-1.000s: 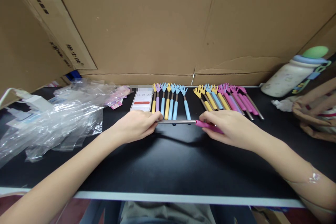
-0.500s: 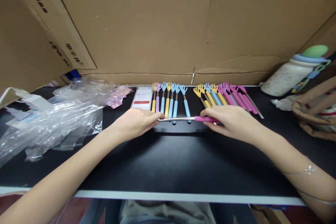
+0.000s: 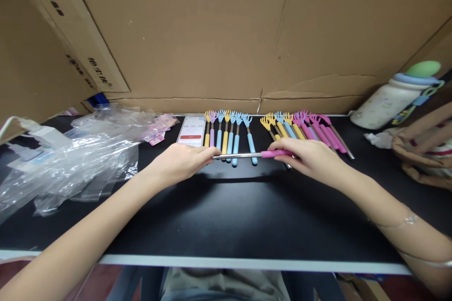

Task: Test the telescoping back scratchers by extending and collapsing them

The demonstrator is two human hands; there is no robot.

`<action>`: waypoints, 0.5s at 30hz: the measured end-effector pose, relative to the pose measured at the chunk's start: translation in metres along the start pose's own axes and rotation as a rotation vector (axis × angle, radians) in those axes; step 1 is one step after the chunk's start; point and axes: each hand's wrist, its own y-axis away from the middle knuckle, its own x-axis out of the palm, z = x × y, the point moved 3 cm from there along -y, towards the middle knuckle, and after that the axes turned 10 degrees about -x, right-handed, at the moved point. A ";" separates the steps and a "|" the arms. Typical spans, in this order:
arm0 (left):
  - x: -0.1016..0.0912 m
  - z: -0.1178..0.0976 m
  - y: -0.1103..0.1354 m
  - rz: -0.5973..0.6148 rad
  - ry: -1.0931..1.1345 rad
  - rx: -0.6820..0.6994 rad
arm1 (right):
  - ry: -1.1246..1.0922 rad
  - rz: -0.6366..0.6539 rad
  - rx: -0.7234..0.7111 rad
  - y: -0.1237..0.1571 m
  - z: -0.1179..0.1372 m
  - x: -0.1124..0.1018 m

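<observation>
Both my hands hold one telescopic back scratcher (image 3: 243, 155) level above the black table (image 3: 226, 216). My left hand (image 3: 180, 162) is closed over its head end, which is hidden in my fingers. My right hand (image 3: 310, 159) is closed on its pink handle. The bare metal rod shows between them. Behind it lie two rows of small scratchers with coloured handles: a left row (image 3: 228, 136) of yellow, purple and blue ones, and a right row (image 3: 303, 132) of yellow, blue and pink ones.
A phone (image 3: 191, 132) showing a timer lies left of the rows. Crumpled clear plastic bags (image 3: 77, 155) cover the table's left. A pale bottle (image 3: 395, 96) with a green cap and a brown bag (image 3: 423, 150) sit at the right. Cardboard walls (image 3: 212, 33) stand behind.
Both hands have carried the scratcher a little away from me, toward the rows. The visible metal rod between them has grown slightly shorter.
</observation>
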 end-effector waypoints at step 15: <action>0.005 0.002 0.002 -0.092 -0.052 0.052 | -0.201 0.102 0.102 -0.003 0.006 0.019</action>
